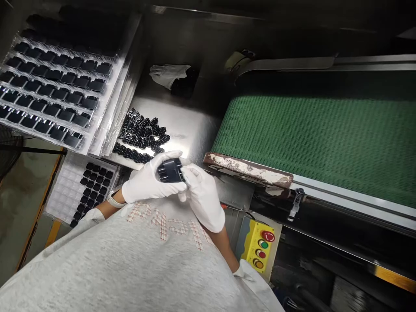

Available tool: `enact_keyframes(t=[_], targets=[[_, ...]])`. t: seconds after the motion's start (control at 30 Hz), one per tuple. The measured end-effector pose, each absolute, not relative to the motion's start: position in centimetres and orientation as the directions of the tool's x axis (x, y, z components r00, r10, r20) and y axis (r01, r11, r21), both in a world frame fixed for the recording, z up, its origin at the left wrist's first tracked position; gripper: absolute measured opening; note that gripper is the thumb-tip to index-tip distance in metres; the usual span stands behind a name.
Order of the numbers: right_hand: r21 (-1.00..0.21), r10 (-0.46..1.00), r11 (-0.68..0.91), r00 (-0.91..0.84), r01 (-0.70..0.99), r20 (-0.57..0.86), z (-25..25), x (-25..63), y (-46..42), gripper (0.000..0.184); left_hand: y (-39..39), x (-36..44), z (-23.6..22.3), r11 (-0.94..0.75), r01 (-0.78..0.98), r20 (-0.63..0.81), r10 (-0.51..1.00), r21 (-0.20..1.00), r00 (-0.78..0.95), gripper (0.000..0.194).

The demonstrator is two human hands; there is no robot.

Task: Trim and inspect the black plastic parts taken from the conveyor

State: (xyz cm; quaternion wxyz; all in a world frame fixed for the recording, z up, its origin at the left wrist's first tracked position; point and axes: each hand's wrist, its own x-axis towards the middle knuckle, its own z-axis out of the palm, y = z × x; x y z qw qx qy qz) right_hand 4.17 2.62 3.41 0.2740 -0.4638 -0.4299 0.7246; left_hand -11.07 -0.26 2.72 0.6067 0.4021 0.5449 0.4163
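Note:
Both of my hands wear white gloves and meet in front of my chest. My left hand (151,180) is closed around a black plastic part (170,170), roughly box-shaped with slots or prongs along its sides. At the part's right edge are the bent fingers of my right hand (203,195); they seem pinched, and whatever they may hold there is hidden. Just beyond my hands, several rows of small glossy black pieces (139,134) lie on the metal table (182,125).
Stacked clear trays (107,104) of black parts stand at the left, with another tray (65,190) of small black pieces lower down. A green conveyor belt (312,138) runs to the right, above a yellow button box (258,247). A white glove (169,74) lies at the back.

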Motion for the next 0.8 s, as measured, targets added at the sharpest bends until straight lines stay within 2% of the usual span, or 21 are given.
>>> enact_keyframes(t=[0.17, 0.33, 0.57, 0.7, 0.8], targets=[[-0.903, 0.791, -0.429, -0.474, 0.024, -0.388, 3.4, 4.6, 2.9, 0.037, -0.5, -11.5, 3.1, 0.345, -0.071, -0.337, 0.936, 0.936, 0.101, 0.084], [-0.88, 0.758, -0.468, -0.475, 0.082, -0.447, 3.4, 4.9, 3.1, 0.044, -0.6, -11.7, 2.8, 0.342, -0.071, -0.328, 0.931, 0.937, 0.159, 0.082], [-0.919, 0.822, -0.395, -0.451, -0.011, -0.348, 2.9, 4.2, 3.4, 0.043, -0.5, -11.6, 2.8, 0.318, 0.063, -0.324, 0.937, 0.946, 0.134, 0.082], [-0.915, 0.811, -0.402, -0.477, -0.034, -0.339, 3.1, 3.9, 3.5, 0.045, -0.3, -11.2, 3.5, 0.373, 0.0, -0.37, 0.92, 0.928, 0.131, 0.079], [-0.872, 0.787, -0.485, -0.466, -0.065, -0.403, 3.6, 3.8, 3.3, 0.045, -0.1, -11.0, 3.9, 0.451, -0.068, -0.44, 0.888, 0.89, 0.132, 0.079]])
